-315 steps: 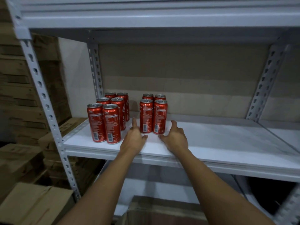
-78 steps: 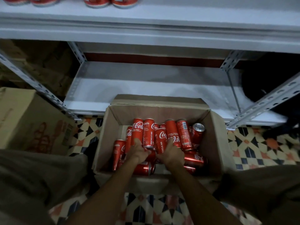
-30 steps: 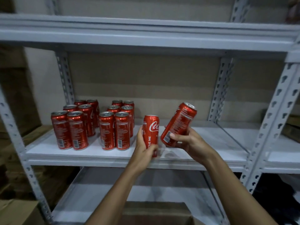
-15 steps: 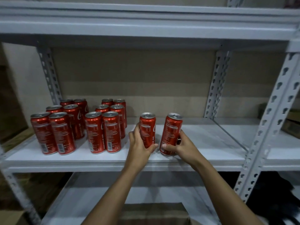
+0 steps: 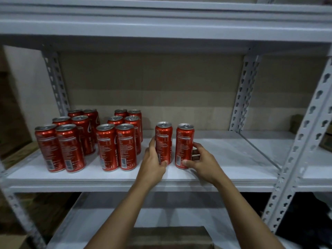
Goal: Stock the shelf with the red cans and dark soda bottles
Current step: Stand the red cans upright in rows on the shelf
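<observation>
Fingers of the left hand (image 5: 152, 163) curl round one upright red can (image 5: 163, 143) while the right hand (image 5: 202, 161) grips another can (image 5: 184, 145) just beside it, both standing on the white shelf (image 5: 224, 159) right of twelve stocked cans (image 5: 86, 141).

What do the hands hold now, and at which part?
Each holds one upright can low on its side: left hand the left can, right hand the right can.

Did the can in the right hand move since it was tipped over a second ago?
Yes. The right hand has stood its can upright on the shelf, beside the left hand's can; earlier it was held tilted above the board.
</observation>
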